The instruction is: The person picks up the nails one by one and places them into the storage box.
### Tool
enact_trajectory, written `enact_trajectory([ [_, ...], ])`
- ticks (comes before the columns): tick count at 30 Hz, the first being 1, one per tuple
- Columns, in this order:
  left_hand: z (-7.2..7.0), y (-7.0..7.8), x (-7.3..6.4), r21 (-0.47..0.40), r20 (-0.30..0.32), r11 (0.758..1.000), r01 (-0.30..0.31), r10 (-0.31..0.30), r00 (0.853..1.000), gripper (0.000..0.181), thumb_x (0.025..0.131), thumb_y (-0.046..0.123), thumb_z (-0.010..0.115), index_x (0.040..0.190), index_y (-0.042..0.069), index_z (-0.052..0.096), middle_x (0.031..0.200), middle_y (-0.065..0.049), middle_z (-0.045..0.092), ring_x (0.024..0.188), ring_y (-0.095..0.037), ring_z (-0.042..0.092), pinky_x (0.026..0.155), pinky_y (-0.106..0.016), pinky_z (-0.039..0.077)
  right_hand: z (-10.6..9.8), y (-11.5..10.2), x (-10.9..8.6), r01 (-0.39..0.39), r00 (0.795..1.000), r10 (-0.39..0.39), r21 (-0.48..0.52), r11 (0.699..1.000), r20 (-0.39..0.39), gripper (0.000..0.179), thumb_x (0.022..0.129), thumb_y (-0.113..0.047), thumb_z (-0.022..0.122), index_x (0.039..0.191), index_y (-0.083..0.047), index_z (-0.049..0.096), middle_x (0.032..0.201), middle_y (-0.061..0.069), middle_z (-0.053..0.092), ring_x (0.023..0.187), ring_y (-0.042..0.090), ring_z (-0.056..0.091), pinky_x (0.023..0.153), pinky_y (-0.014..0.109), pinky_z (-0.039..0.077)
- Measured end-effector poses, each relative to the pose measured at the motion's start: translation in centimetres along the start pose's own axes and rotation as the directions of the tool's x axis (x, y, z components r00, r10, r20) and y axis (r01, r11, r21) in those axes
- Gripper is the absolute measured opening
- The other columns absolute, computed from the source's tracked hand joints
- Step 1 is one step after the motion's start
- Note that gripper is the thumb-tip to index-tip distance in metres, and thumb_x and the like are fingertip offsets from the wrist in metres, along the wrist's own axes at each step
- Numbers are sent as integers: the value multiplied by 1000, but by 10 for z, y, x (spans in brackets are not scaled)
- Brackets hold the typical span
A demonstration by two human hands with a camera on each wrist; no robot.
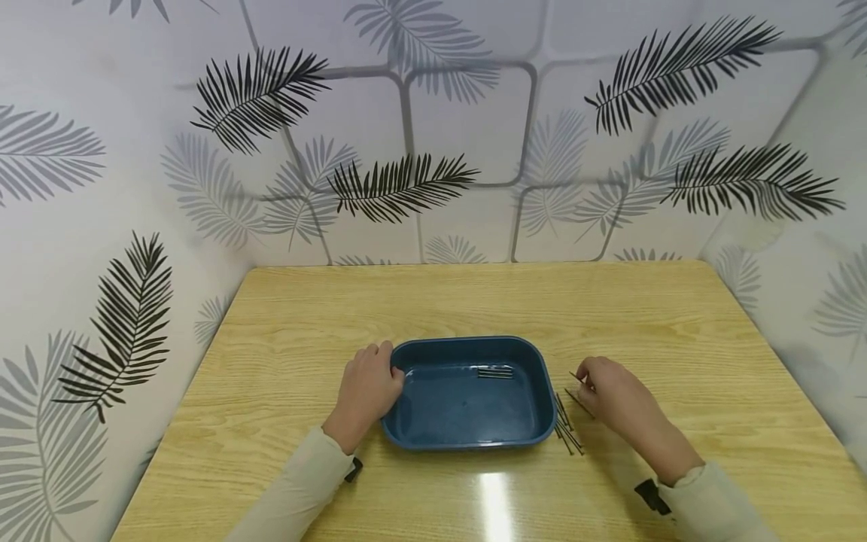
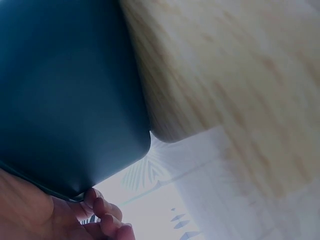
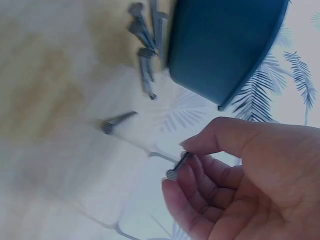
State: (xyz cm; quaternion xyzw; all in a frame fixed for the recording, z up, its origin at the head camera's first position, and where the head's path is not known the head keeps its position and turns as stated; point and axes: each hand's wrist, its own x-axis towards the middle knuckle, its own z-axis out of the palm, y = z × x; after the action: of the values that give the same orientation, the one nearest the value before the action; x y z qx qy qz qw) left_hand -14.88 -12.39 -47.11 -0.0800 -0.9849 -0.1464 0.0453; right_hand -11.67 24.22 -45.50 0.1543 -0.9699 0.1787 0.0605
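Observation:
A blue plastic tub [image 1: 463, 421] stands on the wooden table. My left hand [image 1: 368, 388] grips its left rim, thumb over the edge; the left wrist view shows its curled fingers [image 2: 107, 210] at the rim. Off the tub's right side, my right hand [image 1: 619, 395] pinches a nail [image 3: 180, 165] between thumb and fingertips. A loose nail [image 3: 117, 122] lies on the table by that hand. Several more nails [image 1: 567, 435] lie crossed in a small heap against the tub's right wall. Inside the tub, several nails [image 1: 494, 373] lie side by side near the back wall.
The wooden table [image 1: 284, 316] reaches back to a wall [image 1: 467, 135] with a leaf pattern. Similar patterned surfaces rise at the left and right. A bright light reflection falls on the tabletop in front of the tub.

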Motion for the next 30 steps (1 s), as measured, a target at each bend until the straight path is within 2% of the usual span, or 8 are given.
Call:
enact_trajectory([
  [6,-2,1,-1,-7,-4,1000,-5,5,1000,16,85,18,53,96,7,54,74,-3,43,66,-22,41,57,-33,33,-12,-7,3,86,990,-89,-33,996,-113,11,76,0,62,87,-4,61,75,2,54,66,15,49,56,31,41],
  [17,-1,1,-1,7,-4,1000,-8,8,1000,17,85,18,53,98,6,54,75,-3,43,66,-21,41,59,-33,34,-21,-19,10,208,929,-233,-115,971,-286,16,74,2,64,86,-8,61,77,2,55,67,14,48,49,27,39],
  [26,-1,0,-1,-8,8,1000,1,-1,1000,19,86,18,52,100,6,54,76,-4,44,67,-21,41,59,-34,34,-15,-34,17,285,895,-311,-128,950,-319,18,72,2,65,87,-8,62,79,1,55,71,15,50,53,29,42],
  [30,-1,0,0,-10,10,1000,2,-2,1000,21,86,19,52,102,6,55,77,-4,45,68,-22,42,60,-34,35,-9,-41,20,305,893,-336,-145,941,-300,19,71,2,68,87,-7,63,80,1,55,73,16,51,56,29,44],
])
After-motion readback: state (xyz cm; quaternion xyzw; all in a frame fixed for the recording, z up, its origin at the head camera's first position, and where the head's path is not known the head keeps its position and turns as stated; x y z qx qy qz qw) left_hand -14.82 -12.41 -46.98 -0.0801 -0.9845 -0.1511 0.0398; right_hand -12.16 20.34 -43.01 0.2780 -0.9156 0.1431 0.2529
